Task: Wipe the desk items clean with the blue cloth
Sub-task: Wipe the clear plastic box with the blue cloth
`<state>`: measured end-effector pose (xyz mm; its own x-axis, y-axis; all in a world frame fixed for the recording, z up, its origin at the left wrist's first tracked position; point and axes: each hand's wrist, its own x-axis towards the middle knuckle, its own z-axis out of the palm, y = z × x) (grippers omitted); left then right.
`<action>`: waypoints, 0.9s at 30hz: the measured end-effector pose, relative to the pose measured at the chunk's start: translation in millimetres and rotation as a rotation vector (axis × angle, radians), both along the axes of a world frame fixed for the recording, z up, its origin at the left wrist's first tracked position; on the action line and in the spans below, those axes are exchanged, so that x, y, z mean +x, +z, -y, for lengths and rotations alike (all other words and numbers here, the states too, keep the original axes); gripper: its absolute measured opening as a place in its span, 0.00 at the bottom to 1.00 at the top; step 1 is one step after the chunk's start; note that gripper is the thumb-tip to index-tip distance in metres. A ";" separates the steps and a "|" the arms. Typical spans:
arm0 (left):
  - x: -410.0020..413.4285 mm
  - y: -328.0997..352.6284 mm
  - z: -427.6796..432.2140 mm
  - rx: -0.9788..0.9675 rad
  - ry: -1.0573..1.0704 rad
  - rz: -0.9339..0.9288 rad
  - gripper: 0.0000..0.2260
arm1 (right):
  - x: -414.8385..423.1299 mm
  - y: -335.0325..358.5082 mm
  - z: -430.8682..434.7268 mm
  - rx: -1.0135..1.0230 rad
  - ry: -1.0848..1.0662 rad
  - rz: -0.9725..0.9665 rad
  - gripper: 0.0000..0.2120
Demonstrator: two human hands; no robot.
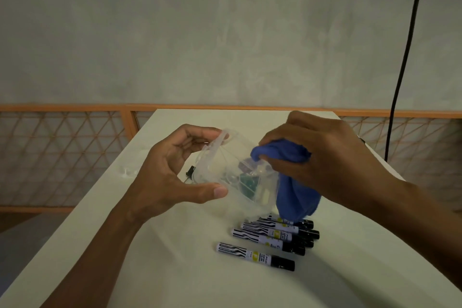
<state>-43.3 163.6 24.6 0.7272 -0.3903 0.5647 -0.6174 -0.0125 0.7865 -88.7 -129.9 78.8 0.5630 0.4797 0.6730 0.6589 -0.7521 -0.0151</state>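
The right hand [325, 157] has its fingers curled tight around the bunched-up blue cloth [295, 192] and pushes it against the right end of a clear plastic box [225, 170]. A tail of the cloth hangs down. The box is up in the air, tilted, with its long side running from one hand to the other. The left hand [170, 170] pinches its left end, fingers on top and thumb below. So I think the cloth has to rub leftward, toward that hand. Just under the hanging tail lie black and white markers [272, 237] on the table [175, 270], so it could brush them. There is open room on the left.
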 end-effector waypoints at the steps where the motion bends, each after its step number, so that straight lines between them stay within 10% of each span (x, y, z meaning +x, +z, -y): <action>1: -1.3 0.2 0.3 0.002 -0.009 0.007 0.36 | -2.1 0.2 -0.2 0.063 0.014 0.017 0.13; 27: -4.2 6.4 2.9 0.122 -0.066 0.075 0.33 | 11.1 7.6 -13.4 -0.261 -0.043 0.116 0.15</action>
<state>-47.5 160.6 31.0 0.6552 -0.5048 0.5620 -0.6770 -0.0623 0.7333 -77.6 -116.5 86.4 0.5134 0.6225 0.5906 0.6121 -0.7481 0.2563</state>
